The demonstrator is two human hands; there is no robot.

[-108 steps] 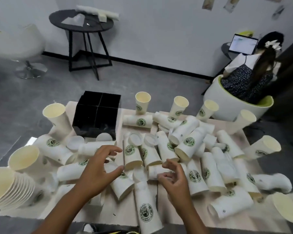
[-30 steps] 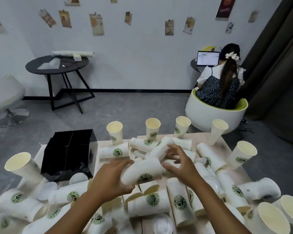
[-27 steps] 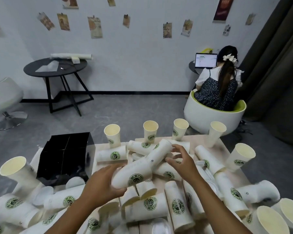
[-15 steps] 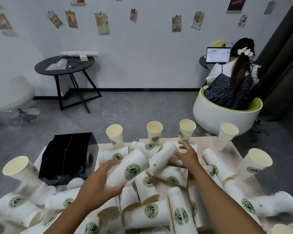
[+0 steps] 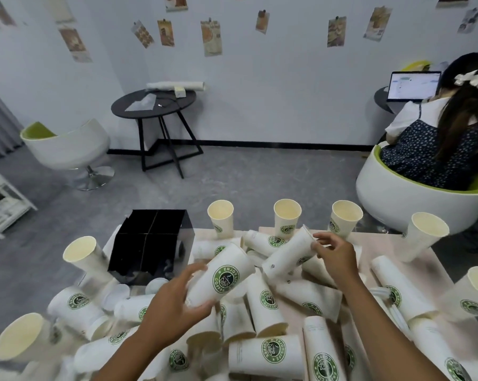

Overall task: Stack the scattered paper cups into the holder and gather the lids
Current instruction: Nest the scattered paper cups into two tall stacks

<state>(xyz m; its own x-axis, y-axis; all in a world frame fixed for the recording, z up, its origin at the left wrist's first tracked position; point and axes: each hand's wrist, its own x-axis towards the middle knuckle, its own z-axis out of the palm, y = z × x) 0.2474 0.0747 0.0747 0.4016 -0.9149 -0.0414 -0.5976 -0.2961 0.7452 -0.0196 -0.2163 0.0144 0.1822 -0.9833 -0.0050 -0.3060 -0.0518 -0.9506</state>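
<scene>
Many white paper cups with green logos lie scattered on the low table (image 5: pixel 413 243). My left hand (image 5: pixel 174 306) grips one cup (image 5: pixel 221 276) by its lower end, tilted with the mouth pointing up and right. My right hand (image 5: pixel 335 257) pinches the rim of a second tilted cup (image 5: pixel 288 255) above the pile. The black four-compartment holder (image 5: pixel 149 243) stands at the table's back left. Round white lids (image 5: pixel 116 292) lie in front of the holder.
Several upright cups (image 5: pixel 286 215) line the table's far edge, and more stand at the left (image 5: pixel 81 257) and right (image 5: pixel 424 232). Beyond are a black round side table (image 5: pixel 153 105), a white chair (image 5: pixel 67 149), and a person seated in a white-green chair (image 5: pixel 413 199).
My left hand has lifted its cup and tilted it up. My right hand moved from the pile to the far rim of another cup and took hold of it.
</scene>
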